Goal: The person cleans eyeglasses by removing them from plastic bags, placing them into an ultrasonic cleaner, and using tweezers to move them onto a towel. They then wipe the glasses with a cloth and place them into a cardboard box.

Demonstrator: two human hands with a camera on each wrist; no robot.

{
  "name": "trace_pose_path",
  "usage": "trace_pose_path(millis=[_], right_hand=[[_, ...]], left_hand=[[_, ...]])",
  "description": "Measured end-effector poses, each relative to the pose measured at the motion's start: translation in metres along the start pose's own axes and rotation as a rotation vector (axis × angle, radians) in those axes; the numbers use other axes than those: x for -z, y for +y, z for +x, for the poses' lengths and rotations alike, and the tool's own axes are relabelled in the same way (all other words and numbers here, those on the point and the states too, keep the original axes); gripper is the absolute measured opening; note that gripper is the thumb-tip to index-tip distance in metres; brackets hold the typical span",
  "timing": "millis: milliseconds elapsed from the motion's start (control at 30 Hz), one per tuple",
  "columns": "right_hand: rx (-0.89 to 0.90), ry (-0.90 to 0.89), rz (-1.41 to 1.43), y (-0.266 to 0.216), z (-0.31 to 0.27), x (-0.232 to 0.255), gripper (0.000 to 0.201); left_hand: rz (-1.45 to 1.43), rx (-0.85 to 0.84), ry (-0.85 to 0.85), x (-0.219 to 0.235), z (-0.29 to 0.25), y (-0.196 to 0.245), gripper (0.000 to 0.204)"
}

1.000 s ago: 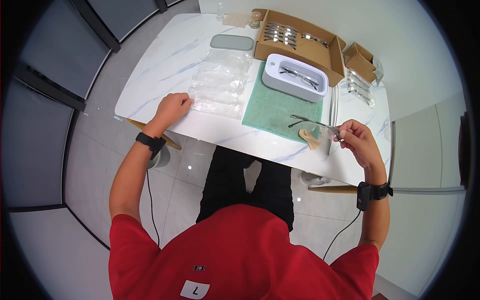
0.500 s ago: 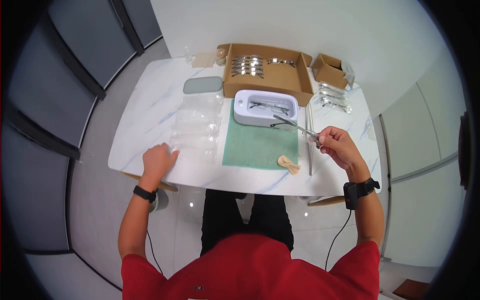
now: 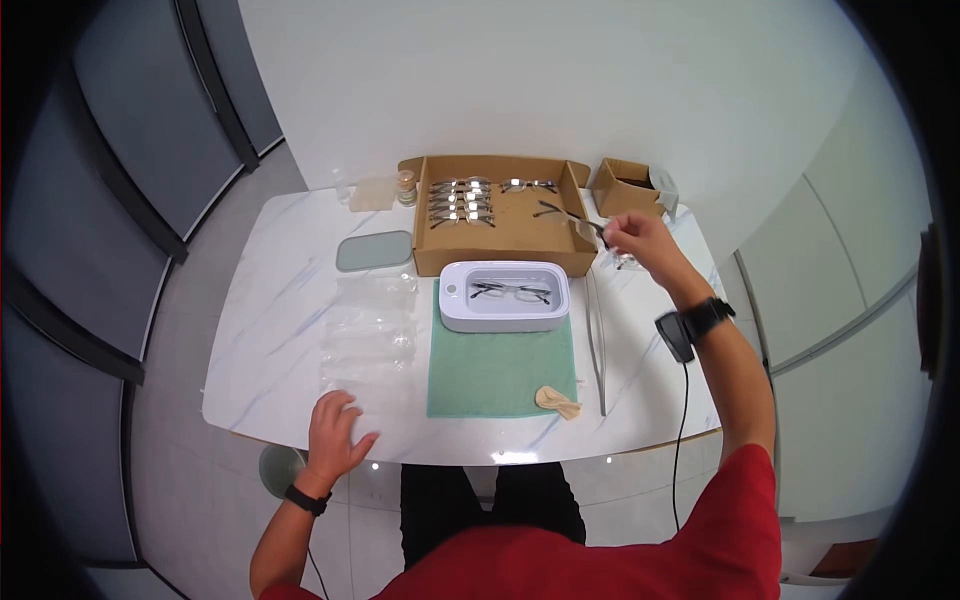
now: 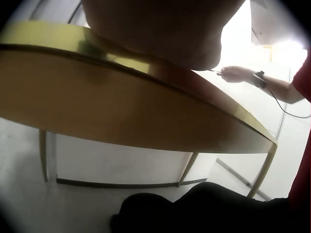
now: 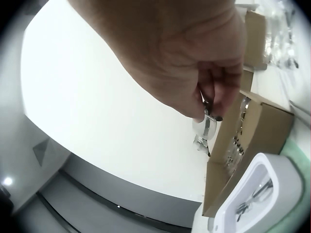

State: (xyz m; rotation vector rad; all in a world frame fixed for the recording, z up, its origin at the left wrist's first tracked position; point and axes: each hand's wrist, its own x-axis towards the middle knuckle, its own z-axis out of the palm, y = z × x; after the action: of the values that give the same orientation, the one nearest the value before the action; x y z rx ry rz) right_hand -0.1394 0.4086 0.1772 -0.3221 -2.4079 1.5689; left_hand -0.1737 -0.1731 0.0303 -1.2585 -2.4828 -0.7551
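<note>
R hand [image 3: 640, 242] pinches eyeglasses [image 3: 574, 216] (prob. light, stiff, v. fragile); best held by frame. L hand [image 3: 336, 432] relaxed, nothing held.

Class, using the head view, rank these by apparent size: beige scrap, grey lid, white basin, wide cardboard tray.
1. Wide cardboard tray
2. White basin
3. Grey lid
4. Beige scrap
No two look alike.

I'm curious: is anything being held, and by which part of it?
The right hand pinches eyeglasses at one end; the fingers hide which part. The left hand holds nothing.
</note>
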Motion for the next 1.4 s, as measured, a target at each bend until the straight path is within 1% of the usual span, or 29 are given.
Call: trace_pose_path(millis=[33, 167, 267, 367, 467, 567, 667, 767, 867, 967, 1000, 1067, 1167, 1267, 1400], right_hand=[[0.052, 0.015, -0.142, 0.003, 0.021, -0.002, 0.014], [0.216, 0.066, -0.631, 0.011, 0.096, -0.018, 0.013], [0.202, 0.071, -0.741, 0.04, 0.151, -0.031, 0.014], [0.185, 0.042, -0.731, 0.062, 0.189, -0.041, 0.012], [0.181, -0.143, -0.88, 0.071, 0.212, -0.043, 0.01], [0.212, -0.2, -1.136, 0.075, 0.226, -0.043, 0.013], [0.248, -0.226, -1.253, 0.078, 0.241, -0.043, 0.011], [0.254, -0.204, -1.368, 0.082, 0.251, -0.041, 0.01], [0.31, -0.291, -1.43, 0.088, 0.26, -0.035, 0.01], [0.327, -0.295, -1.518, 0.095, 0.266, -0.039, 0.011], [0.286, -0.263, -1.537, 0.097, 0.266, -0.041, 0.012], [0.205, -0.194, -1.573, 0.085, 0.256, -0.055, 0.013], [0.21, -0.142, -1.608, 0.09, 0.255, -0.061, 0.015], [0.113, -0.072, -1.644, 0.087, 0.252, -0.071, 0.015], [0.139, -0.025, -1.621, 0.076, 0.24, -0.072, 0.014]], left_hand=[[-0.002, 0.016, -0.019, -0.002, -0.002, -0.003, 0.046], [-0.002, 0.043, -0.081, -0.002, 0.003, -0.003, 0.046], [0.011, 0.051, -0.092, -0.003, 0.001, -0.005, 0.049], [0.024, 0.057, -0.085, -0.002, 0.001, -0.007, 0.049], [0.036, 0.066, -0.094, -0.001, 0.0, -0.007, 0.049], [0.04, 0.073, -0.103, -0.002, -0.004, -0.01, 0.05], [0.032, 0.087, -0.116, -0.005, -0.009, -0.013, 0.053], [0.024, 0.109, -0.134, -0.005, -0.01, -0.014, 0.055], [0.017, 0.127, -0.146, -0.005, -0.011, -0.013, 0.057], [0.017, 0.135, -0.15, -0.004, -0.01, -0.011, 0.059], [0.015, 0.138, -0.149, -0.004, -0.01, -0.012, 0.059], [0.014, 0.14, -0.147, -0.005, -0.011, -0.012, 0.059], [0.018, 0.141, -0.146, -0.006, -0.012, -0.013, 0.058], [0.021, 0.14, -0.152, -0.005, -0.012, -0.011, 0.056], [0.015, 0.134, -0.152, -0.003, -0.009, -0.009, 0.052]])
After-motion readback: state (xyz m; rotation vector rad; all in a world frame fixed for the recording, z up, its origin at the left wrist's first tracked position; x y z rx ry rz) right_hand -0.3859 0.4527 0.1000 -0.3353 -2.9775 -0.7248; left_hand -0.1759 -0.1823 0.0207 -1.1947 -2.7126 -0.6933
